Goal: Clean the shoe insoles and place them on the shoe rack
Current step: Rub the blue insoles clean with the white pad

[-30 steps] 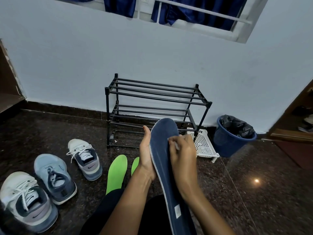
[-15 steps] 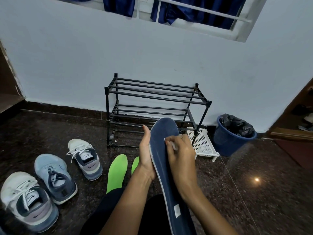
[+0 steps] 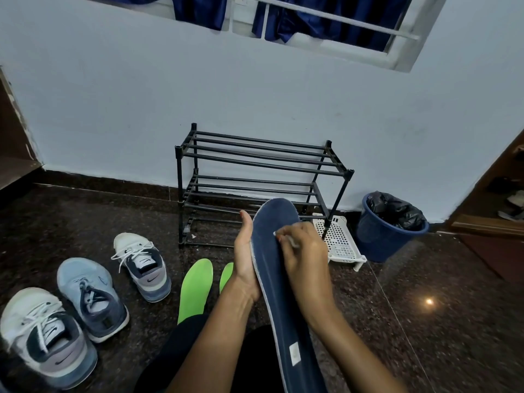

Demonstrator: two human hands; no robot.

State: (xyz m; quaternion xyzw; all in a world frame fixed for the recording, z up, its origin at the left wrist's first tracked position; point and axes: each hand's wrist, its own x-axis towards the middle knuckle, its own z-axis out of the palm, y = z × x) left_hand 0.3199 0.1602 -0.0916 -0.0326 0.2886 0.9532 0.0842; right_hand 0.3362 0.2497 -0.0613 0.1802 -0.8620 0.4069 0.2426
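**A:** Navy insole (image 3: 283,282), then. Where is it, and which way does it run?

**B:** In the head view it is up off the lap, held between both hands. Its long axis runs from the heel, low and close to the person's body, up and away to the toe. The toe points at the shoe rack (image 3: 255,163) standing against the wall beyond.

**A:** And the hands?

**B:** The left hand (image 3: 245,262) holds it at the left edge, thumb lying up along the rim. Its other fingers go behind the insole, out of sight. The right hand (image 3: 304,252) sits on the insole's face near the toe end. Its fingers (image 3: 286,232) are curled together, pinching a white scrap (image 3: 293,244) against the surface. Cloth or wipe, it is too small to tell.

**A:** So what does the next stroke turn on?

**B:** My judgement is that most of the length lies below those fingertips, toward the heel. The wiping would therefore run down the axis toward the body while the left hand steadies the edge.

**A:** Anything else waiting?

**B:** Two green insoles (image 3: 195,287) lie flat on the floor (image 3: 425,321), just left of the left wrist, so that hand is nearer to them. None is on the rack yet.
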